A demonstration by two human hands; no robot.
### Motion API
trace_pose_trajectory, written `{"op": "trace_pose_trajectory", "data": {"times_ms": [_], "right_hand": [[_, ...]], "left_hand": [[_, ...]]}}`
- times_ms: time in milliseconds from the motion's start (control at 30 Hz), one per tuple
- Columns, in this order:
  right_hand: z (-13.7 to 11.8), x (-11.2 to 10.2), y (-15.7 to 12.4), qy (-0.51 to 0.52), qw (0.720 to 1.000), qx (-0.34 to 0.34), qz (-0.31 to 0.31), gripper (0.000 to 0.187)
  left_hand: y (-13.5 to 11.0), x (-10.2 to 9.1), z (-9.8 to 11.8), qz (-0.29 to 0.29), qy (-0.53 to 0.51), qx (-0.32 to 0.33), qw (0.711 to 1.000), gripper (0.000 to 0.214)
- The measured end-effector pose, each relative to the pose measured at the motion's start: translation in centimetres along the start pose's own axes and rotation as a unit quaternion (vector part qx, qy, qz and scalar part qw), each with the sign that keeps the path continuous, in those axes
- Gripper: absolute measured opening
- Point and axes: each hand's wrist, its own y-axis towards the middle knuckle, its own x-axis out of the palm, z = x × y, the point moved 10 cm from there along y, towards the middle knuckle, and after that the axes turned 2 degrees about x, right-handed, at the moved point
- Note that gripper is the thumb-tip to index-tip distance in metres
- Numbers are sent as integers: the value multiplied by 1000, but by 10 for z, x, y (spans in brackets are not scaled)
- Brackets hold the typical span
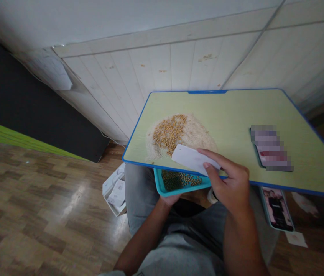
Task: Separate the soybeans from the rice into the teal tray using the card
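My right hand [232, 180] pinches a flat white card [192, 158] between thumb and fingers, just over the near edge of the light green table [231, 115]. Beyond the card's far end lies a heap of round yellow soybeans [170, 132], mixed with and ringed by pale rice-like grains [196, 132]. Under the table edge, my left hand [170, 200] supports a turquoise plastic tray [159, 187] from below; most of its fingers are hidden by the tray. More beans [183, 179] and some darker, greenish ones lie inside it.
A phone [271, 147] with a blurred screen lies at the table's right. Another phone [277, 207] rests below the near edge, by my right leg. An open white box [115, 191] stands on the wooden floor to the left. A panelled wall [179, 65] borders the table's far side.
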Motion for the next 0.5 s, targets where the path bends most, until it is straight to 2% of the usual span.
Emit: {"op": "trace_pose_trajectory", "data": {"times_ms": [100, 233, 500], "right_hand": [[1, 2, -1, -4, 1000, 1, -8, 35], [9, -6, -2, -24, 999, 17, 36, 34], [19, -20, -3, -47, 994, 41, 89, 35]], "left_hand": [[-1, 3, 0, -14, 20, 7, 1000, 66], [-4, 8, 3, -23, 32, 16, 999, 65], [-5, 7, 3, 30, 16, 17, 999, 62]]}}
